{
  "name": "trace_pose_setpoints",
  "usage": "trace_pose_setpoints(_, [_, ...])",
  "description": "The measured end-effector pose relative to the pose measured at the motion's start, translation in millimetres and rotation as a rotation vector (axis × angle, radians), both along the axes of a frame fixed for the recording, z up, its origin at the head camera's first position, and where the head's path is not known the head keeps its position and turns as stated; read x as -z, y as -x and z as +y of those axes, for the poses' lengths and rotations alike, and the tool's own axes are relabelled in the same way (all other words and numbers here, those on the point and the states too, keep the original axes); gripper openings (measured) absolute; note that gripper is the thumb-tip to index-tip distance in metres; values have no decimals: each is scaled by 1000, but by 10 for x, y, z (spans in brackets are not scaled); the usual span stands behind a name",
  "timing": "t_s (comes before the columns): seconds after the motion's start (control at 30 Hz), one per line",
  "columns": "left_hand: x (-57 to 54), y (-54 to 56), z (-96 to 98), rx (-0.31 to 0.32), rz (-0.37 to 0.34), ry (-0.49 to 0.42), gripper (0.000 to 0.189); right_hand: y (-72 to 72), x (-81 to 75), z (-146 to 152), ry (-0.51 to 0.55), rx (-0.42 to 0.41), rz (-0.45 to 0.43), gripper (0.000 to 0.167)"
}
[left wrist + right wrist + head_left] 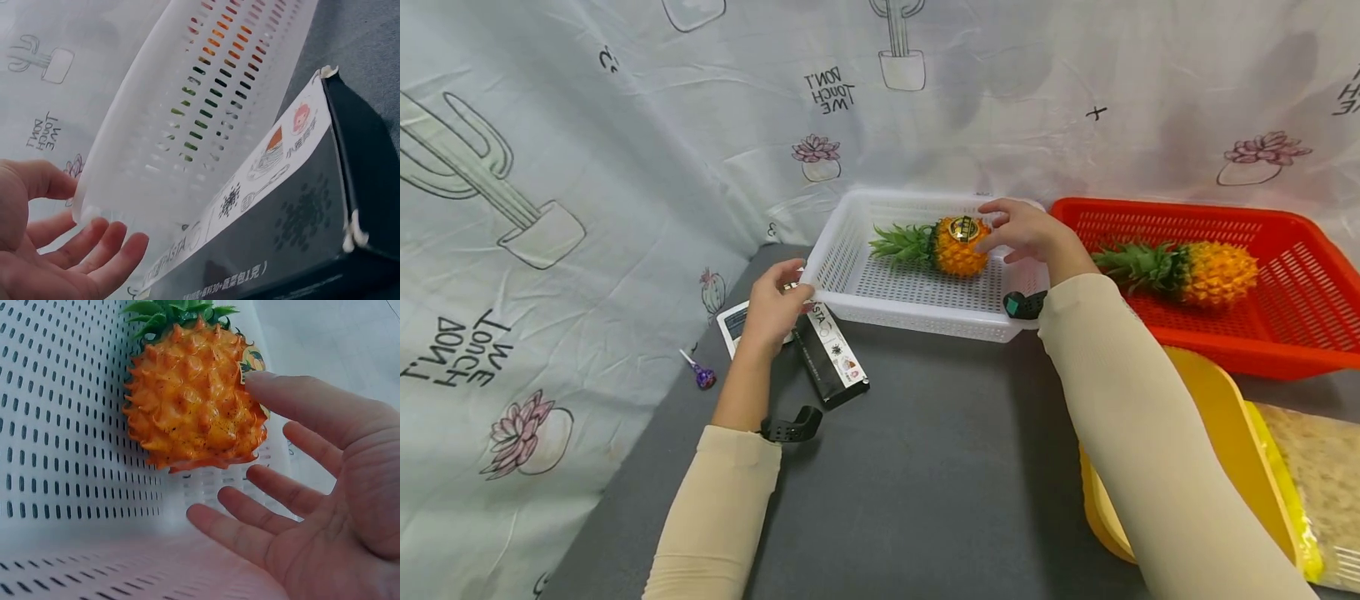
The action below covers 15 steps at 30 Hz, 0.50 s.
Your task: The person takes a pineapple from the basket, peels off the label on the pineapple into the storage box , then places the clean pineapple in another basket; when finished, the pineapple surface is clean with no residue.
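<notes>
A white perforated plastic basket (910,310) holds a toy-like pineapple (961,258) lying on its side, green leaves pointing left and a black-and-gold label on its skin. At the basket's left corner, my left hand (773,304) pinches the rim between thumb and fingers; the left wrist view shows the basket's white wall (150,134) tilted beside that hand. Over the basket's right end is my right hand (1026,232), fingers spread and relaxed. Its thumb tip is right at the label on the orange pineapple (197,394) in the right wrist view, with the other fingers below the fruit.
Below my left hand lie a black-and-white pasta box (831,354), a white card-like item (732,325) and a purple lollipop (703,377). To the right, a red basket (1247,354) holds another pineapple (1217,275). Nearer stand a yellow bin (1213,400) and a clear-and-yellow bag (1318,475).
</notes>
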<state>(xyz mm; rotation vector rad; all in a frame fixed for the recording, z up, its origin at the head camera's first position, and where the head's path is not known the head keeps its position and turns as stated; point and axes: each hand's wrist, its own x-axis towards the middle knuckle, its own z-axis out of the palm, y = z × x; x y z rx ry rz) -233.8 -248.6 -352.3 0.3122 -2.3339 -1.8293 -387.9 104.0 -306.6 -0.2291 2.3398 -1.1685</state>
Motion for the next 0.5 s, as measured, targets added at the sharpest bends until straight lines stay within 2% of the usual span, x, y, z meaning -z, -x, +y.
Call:
trace_pose_setpoints(0.17, [20,28,43,-12,4,-114,54,45,44,-46,-30,-10,-16,90])
trace_pose_setpoints(0.33, [26,61,88,-55,21,-152,54,68,105,-86,-18,-9,-23,91])
trace_pose_setpoints(0.5, [73,77,64,-68,-2,-218,57,102,157,-127,5,-4,-18,91])
